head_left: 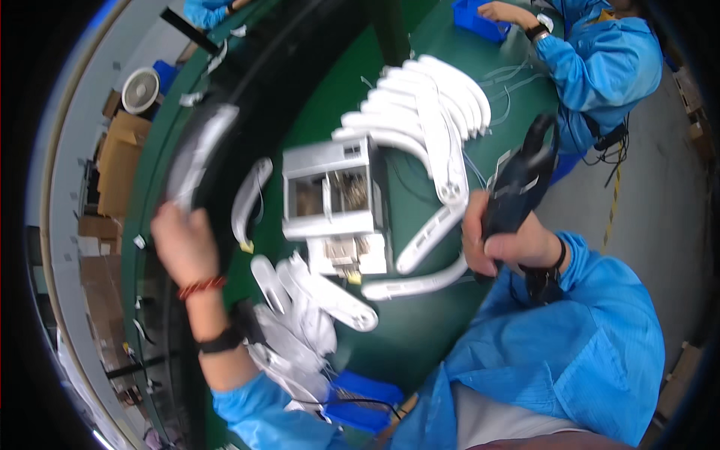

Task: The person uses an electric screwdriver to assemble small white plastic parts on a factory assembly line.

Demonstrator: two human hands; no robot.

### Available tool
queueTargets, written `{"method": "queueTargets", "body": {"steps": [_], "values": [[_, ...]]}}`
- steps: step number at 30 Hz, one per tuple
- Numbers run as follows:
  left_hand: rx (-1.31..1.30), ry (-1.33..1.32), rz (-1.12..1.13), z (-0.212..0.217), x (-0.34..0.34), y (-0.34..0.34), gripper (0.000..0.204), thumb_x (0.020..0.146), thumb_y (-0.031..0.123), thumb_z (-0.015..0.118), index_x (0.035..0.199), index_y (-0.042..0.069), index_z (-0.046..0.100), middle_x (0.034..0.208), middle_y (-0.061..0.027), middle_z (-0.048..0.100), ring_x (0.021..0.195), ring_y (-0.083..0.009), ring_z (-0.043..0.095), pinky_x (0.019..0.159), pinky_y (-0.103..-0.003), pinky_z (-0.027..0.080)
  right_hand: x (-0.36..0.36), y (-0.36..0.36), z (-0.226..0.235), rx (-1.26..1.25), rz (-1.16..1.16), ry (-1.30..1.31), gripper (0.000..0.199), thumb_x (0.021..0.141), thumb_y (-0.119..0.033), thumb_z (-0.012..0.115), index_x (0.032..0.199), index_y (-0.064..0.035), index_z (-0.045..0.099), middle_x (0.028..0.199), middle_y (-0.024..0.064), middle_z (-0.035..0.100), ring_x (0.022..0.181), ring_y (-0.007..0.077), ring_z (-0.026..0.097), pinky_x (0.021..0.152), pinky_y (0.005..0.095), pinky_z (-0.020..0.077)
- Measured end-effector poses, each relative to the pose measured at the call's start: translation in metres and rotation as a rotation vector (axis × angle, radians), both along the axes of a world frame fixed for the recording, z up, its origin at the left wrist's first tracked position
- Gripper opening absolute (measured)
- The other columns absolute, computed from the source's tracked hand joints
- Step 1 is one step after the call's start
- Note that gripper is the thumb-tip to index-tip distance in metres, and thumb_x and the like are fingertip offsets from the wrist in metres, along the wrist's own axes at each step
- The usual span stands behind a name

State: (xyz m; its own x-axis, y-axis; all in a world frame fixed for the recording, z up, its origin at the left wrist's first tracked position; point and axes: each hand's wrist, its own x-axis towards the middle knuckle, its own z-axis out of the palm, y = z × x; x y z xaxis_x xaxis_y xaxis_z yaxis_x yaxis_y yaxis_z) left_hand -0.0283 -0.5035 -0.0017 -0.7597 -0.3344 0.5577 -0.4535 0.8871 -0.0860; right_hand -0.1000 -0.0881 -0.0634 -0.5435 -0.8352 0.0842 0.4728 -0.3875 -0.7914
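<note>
My left hand (186, 247), smeared by motion, is closed on the lower end of a long curved white part (206, 146) above the black belt at the left. My right hand (514, 244) is wrapped round a black handheld power tool (521, 176), which points upward; its tip cannot be made out. Between my hands stands a silver box (328, 226) with windows, and small brass-coloured pieces show inside. Loose curved white arms (416, 287) lie to its right, near my right hand. Another curved white part (247, 199) with a yellow tip rests left of the box.
A row of stacked white curved parts (420, 97) fills the far side of the green table (405, 330). Several white pieces (300, 319) and a blue bin (360, 401) are close to my left forearm. At the far right, a co-worker's hand (506, 13) is at another blue bin (478, 21).
</note>
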Motion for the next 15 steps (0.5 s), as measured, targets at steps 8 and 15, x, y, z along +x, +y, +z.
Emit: {"method": "queueTargets", "body": {"steps": [8, 15], "values": [[-0.133, 0.061, 0.382, 0.061, 0.280, 0.099, 0.030, 0.095, 0.017, 0.057, 0.112, -0.008, 0.054, 0.142, -0.0198, 0.039, 0.124, -0.0344, 0.042, 0.099, -0.043, 0.039, 0.046, -0.018, -0.005, -0.248, 0.029, -0.028, 0.024, 0.088, -0.018, 0.064, 0.091, -0.0010, 0.048, 0.060, 0.0078, 0.055, 0.047, 0.0135, 0.050, 0.045, 0.0287, 0.0427], [0.791, -0.051, -0.158, -0.060, 0.294, 0.265, 0.081, 0.076, 0.032, 0.079, 0.138, -0.004, 0.041, 0.106, -0.0197, 0.058, 0.094, -0.0364, 0.058, 0.079, -0.043, 0.047, 0.075, -0.030, -0.003, -0.239, 0.062, 0.094, 0.031, 0.092, -0.029, 0.061, 0.095, -0.0049, 0.042, 0.061, 0.0042, 0.048, 0.044, 0.0120, 0.044, 0.040, 0.0263, 0.0362]]}}
